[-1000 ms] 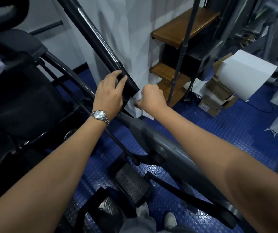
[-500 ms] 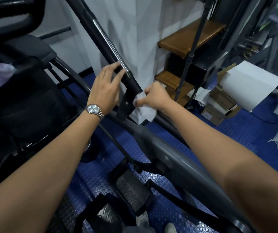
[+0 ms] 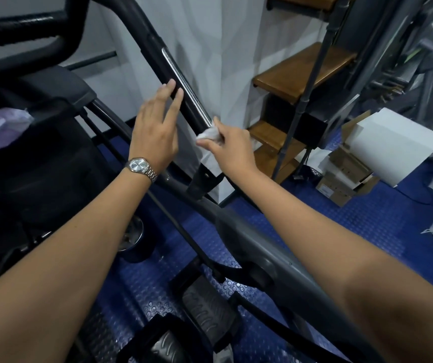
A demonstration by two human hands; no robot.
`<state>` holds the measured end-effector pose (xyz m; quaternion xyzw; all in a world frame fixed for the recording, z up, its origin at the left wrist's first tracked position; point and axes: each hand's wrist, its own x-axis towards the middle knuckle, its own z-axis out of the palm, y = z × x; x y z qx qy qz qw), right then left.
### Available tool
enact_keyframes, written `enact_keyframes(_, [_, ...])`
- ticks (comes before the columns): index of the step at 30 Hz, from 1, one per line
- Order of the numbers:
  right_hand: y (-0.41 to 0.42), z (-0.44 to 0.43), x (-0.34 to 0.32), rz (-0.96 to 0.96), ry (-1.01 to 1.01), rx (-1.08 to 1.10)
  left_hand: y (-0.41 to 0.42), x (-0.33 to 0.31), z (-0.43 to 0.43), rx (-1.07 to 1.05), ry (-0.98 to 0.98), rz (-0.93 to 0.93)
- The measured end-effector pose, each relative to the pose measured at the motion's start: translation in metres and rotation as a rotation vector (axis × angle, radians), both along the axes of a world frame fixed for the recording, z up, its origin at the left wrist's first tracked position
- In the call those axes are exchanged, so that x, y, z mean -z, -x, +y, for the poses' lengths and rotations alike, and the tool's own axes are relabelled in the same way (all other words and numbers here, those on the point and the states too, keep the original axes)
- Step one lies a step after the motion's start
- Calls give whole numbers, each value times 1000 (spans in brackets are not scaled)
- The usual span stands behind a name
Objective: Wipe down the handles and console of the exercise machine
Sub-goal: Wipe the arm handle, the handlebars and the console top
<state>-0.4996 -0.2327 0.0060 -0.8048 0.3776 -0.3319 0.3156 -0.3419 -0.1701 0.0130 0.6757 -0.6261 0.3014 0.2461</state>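
Observation:
A black handle bar point(image 3: 155, 45) with a silver sensor strip point(image 3: 184, 82) slants from the top centre down to a lower joint point(image 3: 202, 182) of the exercise machine. My left hand point(image 3: 155, 132), with a wristwatch, is open; its fingertips rest flat against the bar's left side. My right hand point(image 3: 228, 146) holds a crumpled white cloth point(image 3: 208, 134) pressed on the bar just below the silver strip. The machine's black console area point(image 3: 26, 82) lies at the far left, dark and partly cut off.
Foot pedals point(image 3: 207, 313) and the grey crank arm point(image 3: 262, 252) lie below my arms on blue studded flooring point(image 3: 367, 218). A white wall corner point(image 3: 223, 61) stands behind the bar. Wooden stair treads point(image 3: 301, 72) and cardboard boxes with a white sheet point(image 3: 391, 145) are at right.
My left hand let go of the lower joint, slid up the bar and opened flat. My right hand moved the cloth up from the joint to the bar.

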Motion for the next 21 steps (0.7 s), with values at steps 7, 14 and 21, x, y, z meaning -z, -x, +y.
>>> enact_keyframes(7, [35,5,22,277,48,-51,-1,3,-5,34,85,28])
enact_keyframes(14, [9,1,4,312,169,-35,3,6,-8,25,95,59])
enact_keyframes(21, [81,34,32,776,234,-108,6,8,-10,-1,92,84])
